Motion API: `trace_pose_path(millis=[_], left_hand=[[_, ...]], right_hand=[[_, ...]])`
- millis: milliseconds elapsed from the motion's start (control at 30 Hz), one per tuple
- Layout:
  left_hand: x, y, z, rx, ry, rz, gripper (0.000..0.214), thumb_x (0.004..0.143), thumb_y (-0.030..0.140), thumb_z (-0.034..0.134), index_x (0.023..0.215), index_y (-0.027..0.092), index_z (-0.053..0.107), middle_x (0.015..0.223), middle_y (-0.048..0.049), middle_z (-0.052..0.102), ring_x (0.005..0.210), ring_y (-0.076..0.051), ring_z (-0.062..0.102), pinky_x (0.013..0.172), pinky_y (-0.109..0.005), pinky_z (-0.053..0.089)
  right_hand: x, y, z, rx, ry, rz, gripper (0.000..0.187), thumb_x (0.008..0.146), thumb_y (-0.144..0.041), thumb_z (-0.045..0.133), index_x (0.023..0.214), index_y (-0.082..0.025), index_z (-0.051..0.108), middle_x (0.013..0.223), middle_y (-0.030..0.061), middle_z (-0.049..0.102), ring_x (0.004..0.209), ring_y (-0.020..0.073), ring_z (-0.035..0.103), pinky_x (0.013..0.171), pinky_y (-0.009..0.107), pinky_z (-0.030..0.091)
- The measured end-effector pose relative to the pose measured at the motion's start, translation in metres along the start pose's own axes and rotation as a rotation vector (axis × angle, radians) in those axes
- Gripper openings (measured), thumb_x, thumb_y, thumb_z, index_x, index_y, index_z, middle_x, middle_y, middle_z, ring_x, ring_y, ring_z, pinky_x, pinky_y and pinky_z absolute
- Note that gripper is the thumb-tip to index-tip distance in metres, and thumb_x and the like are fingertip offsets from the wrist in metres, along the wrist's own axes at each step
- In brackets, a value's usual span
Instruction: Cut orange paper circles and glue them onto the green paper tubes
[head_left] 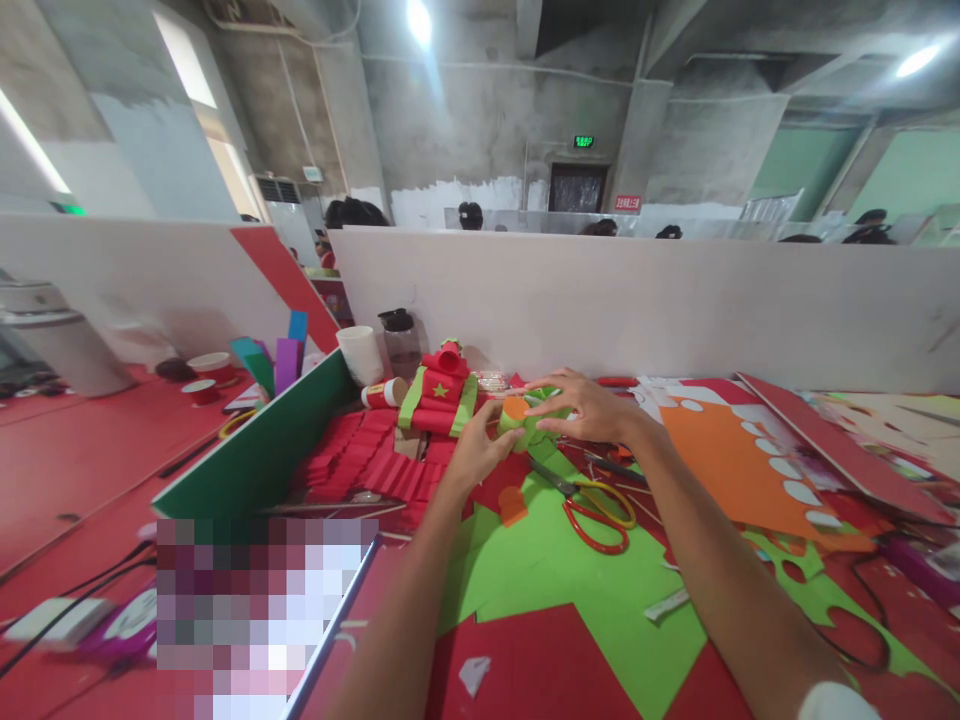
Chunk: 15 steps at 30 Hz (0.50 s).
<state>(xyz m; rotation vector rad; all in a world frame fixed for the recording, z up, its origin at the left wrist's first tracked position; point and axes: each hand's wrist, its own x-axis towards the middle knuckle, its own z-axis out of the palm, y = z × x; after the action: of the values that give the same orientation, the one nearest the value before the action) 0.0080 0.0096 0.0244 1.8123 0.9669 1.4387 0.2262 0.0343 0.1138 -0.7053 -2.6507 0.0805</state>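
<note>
My left hand (482,452) pinches a small green paper piece (517,438) with an orange paper disc (516,409) on its top. From the other side, my right hand (581,405) has its fingertips at the same green piece; the fingers partly hide it. Below lie scissors (596,508) with one red and one yellow handle, blades toward my hands. A loose orange disc (513,506) rests beside a large green paper sheet (517,570). Left of my hands stands a red and green paper model (441,388) with a star.
Pleated red paper strips (367,462) lie by a green upright board (259,450). A white cup (360,354) and dark-lidded bottle (401,340) stand behind. Orange paper (724,465) with cut-out holes lies right. A white partition (600,300) closes the table's back. A lit screen (330,605) is front left.
</note>
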Motion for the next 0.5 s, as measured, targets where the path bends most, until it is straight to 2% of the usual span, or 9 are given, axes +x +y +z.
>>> trace_pose_path(millis=[333, 500], left_hand=[[-0.0009, 0.0019, -0.0006, 0.023, 0.0, -0.006, 0.037, 0.085, 0.035, 0.068, 0.116, 0.017, 0.06, 0.124, -0.0116, 0.068, 0.112, -0.024, 0.066, 0.099, -0.038, 0.052], [-0.0005, -0.0003, -0.0013, -0.003, 0.008, 0.003, 0.037, 0.084, 0.033, 0.069, 0.116, 0.017, 0.06, 0.124, -0.0119, 0.068, 0.112, -0.027, 0.066, 0.1, -0.041, 0.051]], right_hand=[[0.0023, -0.0097, 0.0022, -0.004, -0.022, -0.024, 0.027, 0.093, -0.042, 0.066, 0.119, -0.04, 0.073, 0.148, 0.0005, 0.052, 0.135, 0.0302, 0.044, 0.111, 0.056, 0.038], [0.0058, -0.0102, 0.0073, -0.022, -0.034, -0.046, 0.031, 0.093, -0.046, 0.065, 0.123, -0.039, 0.071, 0.151, 0.0009, 0.049, 0.138, 0.0292, 0.043, 0.112, 0.054, 0.037]])
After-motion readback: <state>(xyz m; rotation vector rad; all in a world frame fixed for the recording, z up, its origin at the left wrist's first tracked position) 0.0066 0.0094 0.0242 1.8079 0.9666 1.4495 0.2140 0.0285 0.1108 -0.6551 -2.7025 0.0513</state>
